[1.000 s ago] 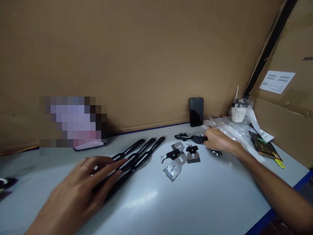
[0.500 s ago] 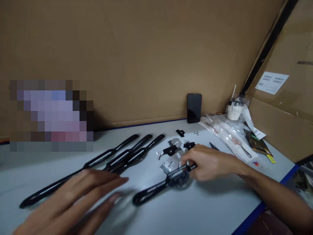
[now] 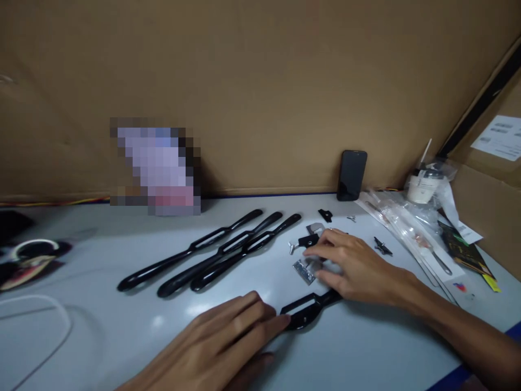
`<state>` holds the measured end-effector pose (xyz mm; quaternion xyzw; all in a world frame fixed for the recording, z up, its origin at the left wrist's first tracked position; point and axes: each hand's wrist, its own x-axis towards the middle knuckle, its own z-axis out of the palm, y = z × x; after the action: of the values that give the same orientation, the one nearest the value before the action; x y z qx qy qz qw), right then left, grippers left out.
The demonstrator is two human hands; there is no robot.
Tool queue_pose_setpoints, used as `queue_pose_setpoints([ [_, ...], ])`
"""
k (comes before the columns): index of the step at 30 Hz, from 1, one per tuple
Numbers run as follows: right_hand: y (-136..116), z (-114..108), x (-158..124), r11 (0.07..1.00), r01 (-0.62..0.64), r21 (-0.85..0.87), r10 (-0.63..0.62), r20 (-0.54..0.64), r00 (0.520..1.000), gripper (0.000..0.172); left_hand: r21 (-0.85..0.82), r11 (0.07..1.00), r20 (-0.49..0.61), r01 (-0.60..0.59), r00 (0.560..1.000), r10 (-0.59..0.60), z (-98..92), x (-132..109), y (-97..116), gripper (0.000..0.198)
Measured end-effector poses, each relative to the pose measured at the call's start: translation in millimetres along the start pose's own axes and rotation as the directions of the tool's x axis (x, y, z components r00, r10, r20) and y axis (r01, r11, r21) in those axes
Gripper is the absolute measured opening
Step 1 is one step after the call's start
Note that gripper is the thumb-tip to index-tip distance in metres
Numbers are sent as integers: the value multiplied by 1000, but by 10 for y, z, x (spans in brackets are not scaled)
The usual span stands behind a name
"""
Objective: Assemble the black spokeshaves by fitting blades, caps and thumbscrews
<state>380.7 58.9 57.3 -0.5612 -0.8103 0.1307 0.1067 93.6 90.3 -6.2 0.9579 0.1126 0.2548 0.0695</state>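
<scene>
A black spokeshave body (image 3: 306,320) with an open middle lies low over the near table. My left hand (image 3: 228,339) is closed around its left handle, which the fingers hide. My right hand (image 3: 356,266) hovers over the small parts, thumb and fingers apart, just above the body's other handle. Near its fingertips are a black lever cap (image 3: 308,241), a silver thumbscrew (image 3: 292,247), a grey blade (image 3: 315,229) and a small shiny packet (image 3: 304,271). The right hand partly covers these parts. To the left, three more black spokeshave bodies (image 3: 220,255) lie side by side.
A phone (image 3: 352,175) leans on the cardboard wall (image 3: 260,98). At right are plastic-wrapped tools (image 3: 411,244), a cup (image 3: 421,187) and a dark packet (image 3: 468,250). Further small parts (image 3: 382,247) lie near the right hand. A white cable (image 3: 61,309) curves at far left.
My right hand has let go of the spokeshave body and opened over the small parts. My left hand has come across and closed on the body's left handle. The view has turned left.
</scene>
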Motion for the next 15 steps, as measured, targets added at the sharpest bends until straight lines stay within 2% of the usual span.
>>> queue_pose_setpoints([
  [2, 31, 43, 23, 1000, 15, 26, -16, 57, 998, 31, -84, 996, 50, 0, 999, 5, -42, 89, 27, 33],
  [6, 37, 49, 31, 998, -36, 54, 29, 119, 992, 21, -229, 973, 88, 36, 996, -16, -61, 180, 21, 36],
  [8, 42, 43, 41, 991, -90, 104, 81, 88, 993, 25, -253, 967, 88, 40, 996, -18, -45, 175, 4, 35],
  [11, 62, 52, 57, 950, -144, 277, 147, 12, 989, 21, -261, 964, 84, 56, 996, -35, -25, 147, -11, 35],
  [15, 67, 47, 41, 898, -29, 440, 106, -152, 983, 8, -273, 956, 91, 109, 992, -88, -40, 123, 6, 35],
])
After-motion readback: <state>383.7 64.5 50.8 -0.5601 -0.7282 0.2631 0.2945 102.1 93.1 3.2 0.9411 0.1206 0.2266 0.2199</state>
